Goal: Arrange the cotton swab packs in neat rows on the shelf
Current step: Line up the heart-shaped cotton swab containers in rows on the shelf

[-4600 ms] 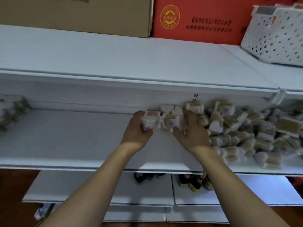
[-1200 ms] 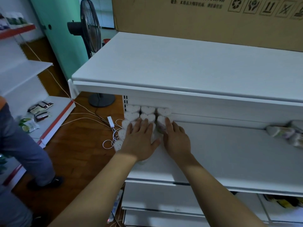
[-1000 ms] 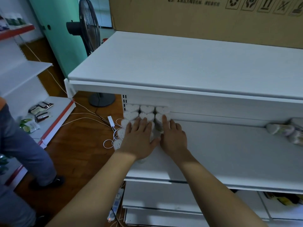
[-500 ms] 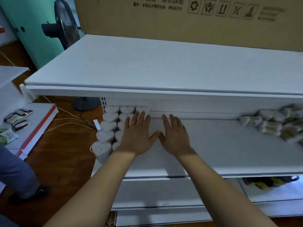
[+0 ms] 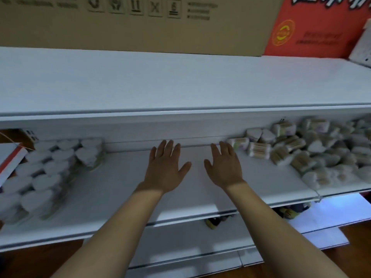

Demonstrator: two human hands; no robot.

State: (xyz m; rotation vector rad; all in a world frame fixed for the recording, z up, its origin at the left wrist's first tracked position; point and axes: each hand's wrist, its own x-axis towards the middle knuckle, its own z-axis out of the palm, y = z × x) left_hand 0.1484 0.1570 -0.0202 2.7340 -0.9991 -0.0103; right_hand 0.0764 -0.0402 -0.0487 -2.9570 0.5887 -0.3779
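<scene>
Fingers (image 5: 166, 149) of both hands are seen spread straight and apart, with nothing held in them. After them, the largest thing in view is the long white shelf (image 5: 124, 177), over the middle of which both palms are turned downward. Above it, a second white shelf board (image 5: 180, 81) is topped by a brown cardboard box (image 5: 140, 25) and a red printed box (image 5: 313, 29). At the right end of the shelf, a loose heap of cotton swab packs (image 5: 313, 153) is piled without order, some lying on their sides. At the left end, heart-shaped white cotton swab packs (image 5: 48, 167) are stood upright in close rows running from the back wall to the front edge. The left hand (image 5: 163, 171) is held well apart from those rows. The right hand (image 5: 224, 167) is placed just beside the nearest pack of the heap; whether it is touched cannot be told.
</scene>
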